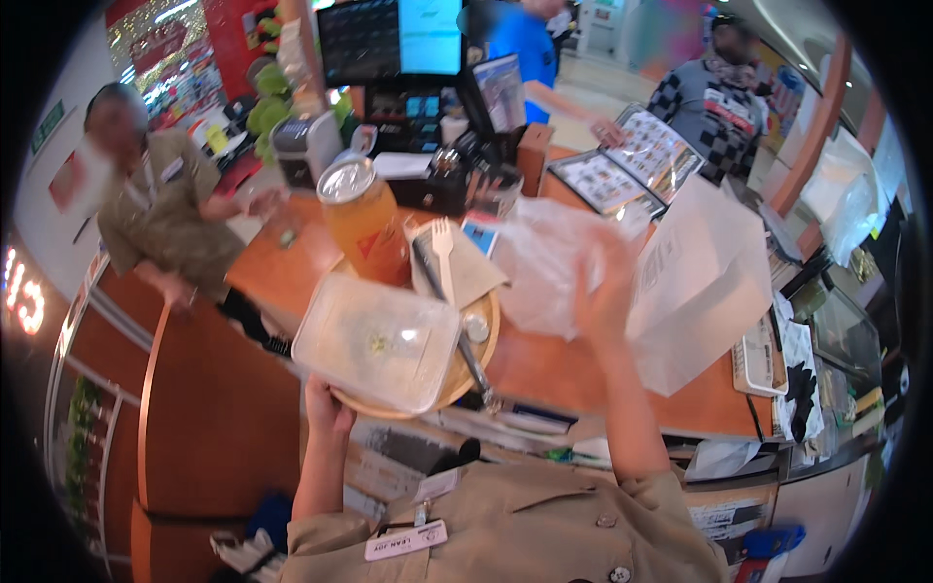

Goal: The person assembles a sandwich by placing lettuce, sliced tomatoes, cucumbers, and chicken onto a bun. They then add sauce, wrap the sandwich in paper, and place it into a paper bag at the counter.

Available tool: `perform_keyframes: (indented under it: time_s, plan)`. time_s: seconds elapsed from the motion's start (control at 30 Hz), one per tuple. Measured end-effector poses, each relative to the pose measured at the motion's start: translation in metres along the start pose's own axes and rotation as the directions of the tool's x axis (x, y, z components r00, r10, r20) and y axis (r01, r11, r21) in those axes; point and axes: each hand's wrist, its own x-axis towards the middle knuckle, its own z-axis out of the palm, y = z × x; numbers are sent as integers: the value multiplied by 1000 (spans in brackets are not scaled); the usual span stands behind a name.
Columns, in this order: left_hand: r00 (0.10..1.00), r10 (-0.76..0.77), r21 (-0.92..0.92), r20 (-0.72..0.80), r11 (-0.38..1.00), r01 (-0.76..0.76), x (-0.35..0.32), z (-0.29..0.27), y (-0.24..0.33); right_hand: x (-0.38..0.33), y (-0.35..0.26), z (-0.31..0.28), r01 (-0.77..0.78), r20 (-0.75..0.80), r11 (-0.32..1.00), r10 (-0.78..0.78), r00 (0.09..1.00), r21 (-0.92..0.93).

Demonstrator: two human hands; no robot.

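My left hand [328, 408] grips the near-left rim of a round wooden tray [483, 364]. On the tray lies a clear plastic food container [377, 340] with a lid, partly covering it. Beside it are a brown napkin [473, 267], a pale fork [443, 255], a small round lidded cup [475, 326] and a dark strip [468, 360] with a metal end. A clear can of amber drink [365, 228] stands at the tray's far side; its base is hidden. My right hand [604, 287], smeared by motion, is at a translucent plastic bag [539, 262]. A white paper bag [705, 282] stands right of it.
On the counter [554, 374] are an open menu [622, 165], a grey printer [306, 148] and a monitor [389, 41]. A white basket [760, 361] sits at the right. One person [160, 194] stands left; two others [525, 49] are across the counter.
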Motion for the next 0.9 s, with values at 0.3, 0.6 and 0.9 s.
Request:
perform_keyframes:
  time_s: [0.3,0.6,0.9]
  plan:
    - [999,-49,53,18,997,48,83,52,-26,46,-25,44,225,745,955,-294,598,195]
    - [994,-99,92,41,991,95,91,51,-66,64,16,38,61,930,991,-130,344,116]
    - [982,-177,71,68,983,172,83,53,-88,62,15,-3,-251,935,964,6,354,89]
